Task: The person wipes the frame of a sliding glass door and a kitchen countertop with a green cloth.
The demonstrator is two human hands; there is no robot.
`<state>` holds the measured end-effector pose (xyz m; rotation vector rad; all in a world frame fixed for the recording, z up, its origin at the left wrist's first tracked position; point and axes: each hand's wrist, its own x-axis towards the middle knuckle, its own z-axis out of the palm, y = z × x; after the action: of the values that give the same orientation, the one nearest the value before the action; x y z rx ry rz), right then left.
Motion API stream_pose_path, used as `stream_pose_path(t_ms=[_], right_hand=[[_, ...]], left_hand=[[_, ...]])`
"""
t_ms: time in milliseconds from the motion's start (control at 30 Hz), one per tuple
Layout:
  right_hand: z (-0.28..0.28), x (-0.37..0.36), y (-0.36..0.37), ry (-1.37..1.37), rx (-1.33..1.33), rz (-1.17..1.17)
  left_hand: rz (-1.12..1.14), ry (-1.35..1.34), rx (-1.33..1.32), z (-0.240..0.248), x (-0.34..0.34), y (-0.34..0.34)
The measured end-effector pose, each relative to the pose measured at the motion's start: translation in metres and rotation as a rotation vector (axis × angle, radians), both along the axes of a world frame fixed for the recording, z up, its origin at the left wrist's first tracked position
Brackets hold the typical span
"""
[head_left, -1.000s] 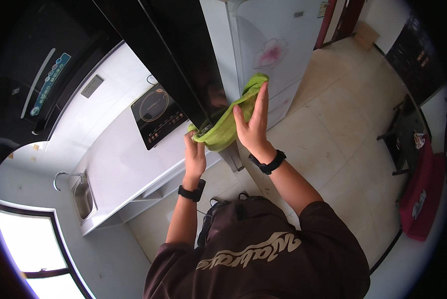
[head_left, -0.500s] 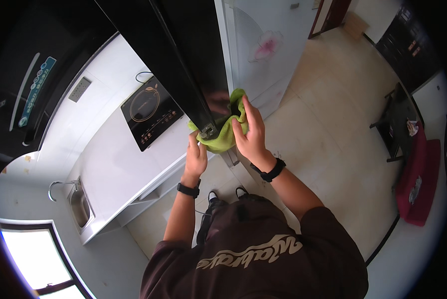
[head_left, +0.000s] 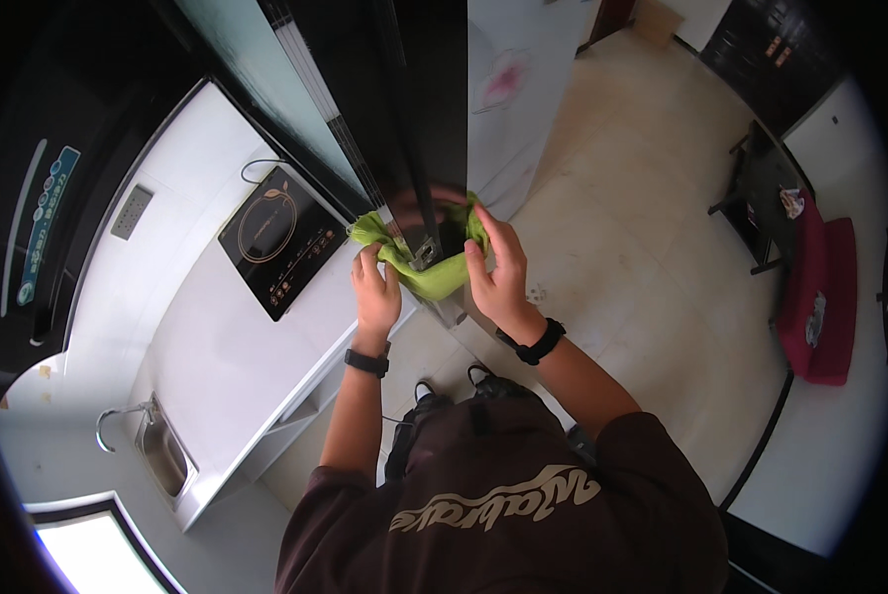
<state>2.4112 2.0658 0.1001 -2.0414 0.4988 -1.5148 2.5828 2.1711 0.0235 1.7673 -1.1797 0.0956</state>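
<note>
While the cloth (head_left: 436,283) bends around the near edge of the panel (head_left: 436,109), the left hand (head_left: 375,300), fingers bent, grips one end; the right hand (head_left: 504,283), fingers straighter, holds the other. Wiping seems underway; how much remains cannot be told.

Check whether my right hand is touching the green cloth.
Touching. The head view shows the right hand with its thumb laid against the right end of the green cloth.

Black panel (head_left: 438,99) partly beyond upper edge
</note>
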Motion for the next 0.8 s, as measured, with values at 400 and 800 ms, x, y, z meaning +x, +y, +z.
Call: stream_pose_path(t_ms=[400, 800], right_hand=[[-0.004, -0.004, 0.012, 0.139, -0.051, 0.037], [-0.031, 0.011, 0.025, 0.114, 0.032, -0.16]], left_hand=[[-0.065, 0.084, 0.018, 0.006, 0.023, -0.017], [-0.091, 0.013, 0.033, 0.005, 0.037, -0.021]])
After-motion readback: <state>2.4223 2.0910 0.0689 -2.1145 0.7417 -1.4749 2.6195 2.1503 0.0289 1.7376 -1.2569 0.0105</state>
